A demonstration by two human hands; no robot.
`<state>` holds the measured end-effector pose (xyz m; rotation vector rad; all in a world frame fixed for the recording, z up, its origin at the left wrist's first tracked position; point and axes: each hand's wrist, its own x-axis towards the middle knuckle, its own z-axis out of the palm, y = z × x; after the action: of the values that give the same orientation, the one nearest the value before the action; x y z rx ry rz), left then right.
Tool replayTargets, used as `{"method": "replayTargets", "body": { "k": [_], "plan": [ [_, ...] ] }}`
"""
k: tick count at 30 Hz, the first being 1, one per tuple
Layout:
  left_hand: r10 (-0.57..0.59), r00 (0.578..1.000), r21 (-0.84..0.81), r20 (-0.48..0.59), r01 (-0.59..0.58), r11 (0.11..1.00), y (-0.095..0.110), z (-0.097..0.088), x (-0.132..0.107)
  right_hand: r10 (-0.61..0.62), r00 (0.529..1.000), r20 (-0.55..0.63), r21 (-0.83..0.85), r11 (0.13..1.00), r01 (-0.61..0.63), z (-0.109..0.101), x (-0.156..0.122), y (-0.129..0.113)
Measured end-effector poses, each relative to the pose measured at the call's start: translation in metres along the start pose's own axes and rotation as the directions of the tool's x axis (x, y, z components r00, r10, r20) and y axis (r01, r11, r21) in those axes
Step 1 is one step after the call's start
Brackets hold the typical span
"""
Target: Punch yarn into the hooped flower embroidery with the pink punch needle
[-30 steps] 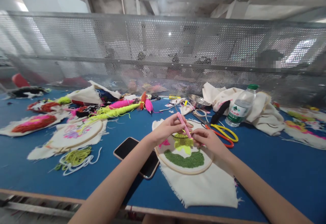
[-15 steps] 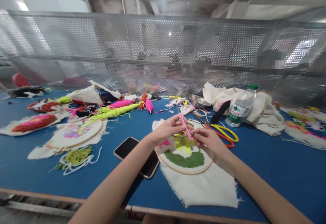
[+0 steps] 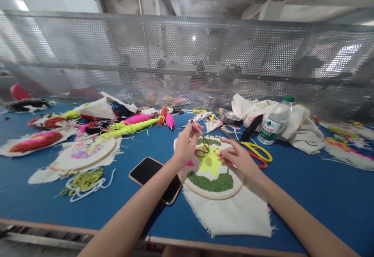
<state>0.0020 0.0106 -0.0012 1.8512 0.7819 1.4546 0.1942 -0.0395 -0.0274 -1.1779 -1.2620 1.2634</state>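
Lying nearest on the blue table (image 3: 58, 206), a fringed white cloth (image 3: 239, 218) was stretched in a round hoop (image 3: 216, 198), its green stitching (image 3: 210, 183) below a yellow flower (image 3: 215, 167), with a black phone (image 3: 146, 169) just beside it on the left. Over the hoop, the left hand (image 3: 187, 142) stood with its fingers bunched, a dark thread (image 3: 208, 146) looping beside it, while the right hand (image 3: 239, 157) curved loosely near the flower; what either gripped, if anything, I could not tell. Beyond lay yellow-and-red-handled scissors (image 3: 257, 145), then a green-capped bottle (image 3: 272, 126) and a perforated metal partition (image 3: 175, 43).
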Motion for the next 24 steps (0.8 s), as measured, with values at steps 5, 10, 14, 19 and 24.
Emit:
{"method": "replayTargets", "body": {
  "k": [5,10,14,19,24],
  "plan": [
    [0.521,0.839,0.587,-0.156,-0.346,0.732,0.005,-0.044,0.013,-0.076,0.994,-0.074,-0.075,0.995,0.071,-0.005,-0.001,-0.003],
    [0.567,0.823,0.715,-0.015,-0.388,0.582,0.0,-0.049,0.014,-0.077,0.994,-0.079,-0.079,0.994,0.071,-0.008,0.002,-0.003],
    [0.451,0.765,0.594,0.46,-0.643,0.484,-0.009,-0.013,0.003,0.022,0.998,0.061,0.006,1.0,-0.022,-0.006,0.001,-0.002],
    [0.439,0.625,0.463,0.645,-0.777,0.426,-0.005,0.011,-0.011,0.093,0.967,0.239,0.174,0.975,-0.137,0.004,-0.003,-0.001],
    [0.426,0.634,0.467,0.645,-0.769,0.437,0.003,0.013,-0.017,0.109,0.951,0.29,0.23,0.956,-0.18,0.008,-0.001,0.003]
  ]
}}
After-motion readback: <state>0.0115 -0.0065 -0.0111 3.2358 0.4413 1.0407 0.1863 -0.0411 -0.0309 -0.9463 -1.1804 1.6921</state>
